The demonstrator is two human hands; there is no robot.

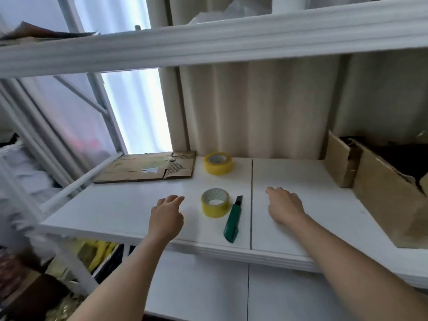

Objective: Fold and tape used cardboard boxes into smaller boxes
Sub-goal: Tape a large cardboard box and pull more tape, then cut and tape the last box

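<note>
Your fingers (172,200) lie relaxed, holding nothing, on both the left hand (166,218) and right hand (284,206); between them on the surface (301,181) sit a tape roll (215,202) and green knife (233,220).

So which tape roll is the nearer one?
Look at the white shelf between the two hands. The nearer tape roll lies beside the green knife. The other roll lies farther back, by the flat cardboard.

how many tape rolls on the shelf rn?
2. One yellow tape roll lies near the front, between the left hand and the green utility knife. The other roll sits farther back, beside the flattened cardboard. None visibly hidden.
</note>
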